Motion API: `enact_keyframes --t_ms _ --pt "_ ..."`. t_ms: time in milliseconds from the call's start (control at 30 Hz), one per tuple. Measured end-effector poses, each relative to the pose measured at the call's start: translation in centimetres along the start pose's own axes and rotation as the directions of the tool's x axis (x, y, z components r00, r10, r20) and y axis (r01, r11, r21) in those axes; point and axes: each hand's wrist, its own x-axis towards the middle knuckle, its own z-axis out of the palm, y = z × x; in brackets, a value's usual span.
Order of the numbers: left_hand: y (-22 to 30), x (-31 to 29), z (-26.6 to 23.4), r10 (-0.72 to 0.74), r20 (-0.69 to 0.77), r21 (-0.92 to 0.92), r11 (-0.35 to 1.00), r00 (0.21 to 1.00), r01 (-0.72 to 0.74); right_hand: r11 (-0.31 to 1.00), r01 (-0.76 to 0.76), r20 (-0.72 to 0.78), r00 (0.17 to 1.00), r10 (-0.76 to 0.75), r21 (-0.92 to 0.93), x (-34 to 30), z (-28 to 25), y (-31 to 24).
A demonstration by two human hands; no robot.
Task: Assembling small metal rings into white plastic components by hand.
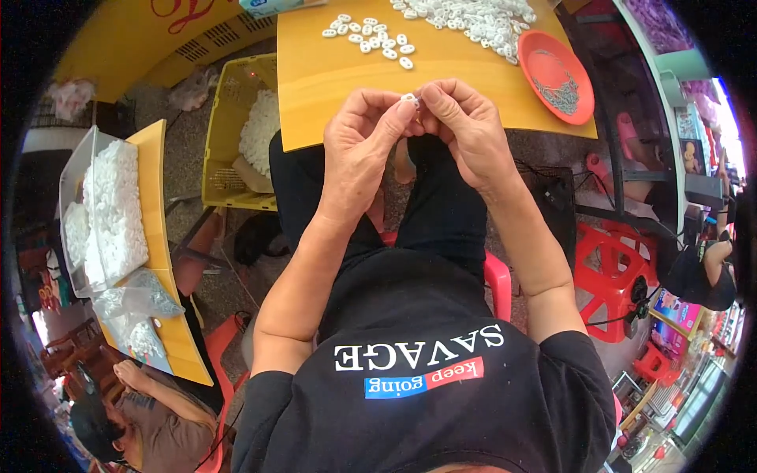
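Observation:
Just off the near edge of the yellow table [473, 98], my two hands meet fingertip to fingertip. Between thumb and fingers of my left hand [356, 142] is a small white oval plastic piece [409, 98]. My right hand [471, 134] is pinched closed right against it; what its fingertips hold, if anything, is hidden. A loose group of similar white two-hole pieces [378, 38] lies on the table beyond my left hand. Farther right is a large heap of white pieces [477, 20]. A red plate [579, 110] with small thin metal parts [561, 96] sits at the table's right edge.
Below the table on the left stands a yellow crate [211, 169] with white pieces. A clear bin [95, 138] of white parts and plastic bags [146, 303] rest on another table, where a co-worker [150, 418] sits. Red stools [603, 276] stand at right.

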Motion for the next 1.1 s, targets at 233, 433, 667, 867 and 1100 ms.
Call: enact_keyframes --t_ms 233,433,667,867,1100 --pt "-0.1 -0.2 -0.1 0.018 -0.003 0.031 0.999 1.000 -0.018 0.993 0.049 -0.026 0.998 -0.052 -0.103 -0.2 0.2 -0.1" --pt "0.0 -0.3 -0.1 0.002 -0.025 0.061 0.998 1.000 0.000 0.934 0.131 -0.042 0.987 -0.154 -0.334 -0.1 0.3 -0.2" --pt "0.1 -0.3 0.1 -0.004 -0.034 0.060 0.998 0.999 0.006 0.930 0.169 -0.027 0.982 -0.188 -0.326 -0.2 0.9 -0.4" --pt "-2.4 0.4 -0.5 -0.043 -0.059 0.012 0.999 0.997 0.043 0.938 0.095 -0.142 0.979 -0.150 -0.332 0.1 -0.7 2.3" --pt "-2.3 0.6 -1.2 -0.136 0.014 0.072 0.988 0.991 0.134 0.311 0.440 0.261 0.838 -0.479 -0.842 0.3 -1.7 0.1"
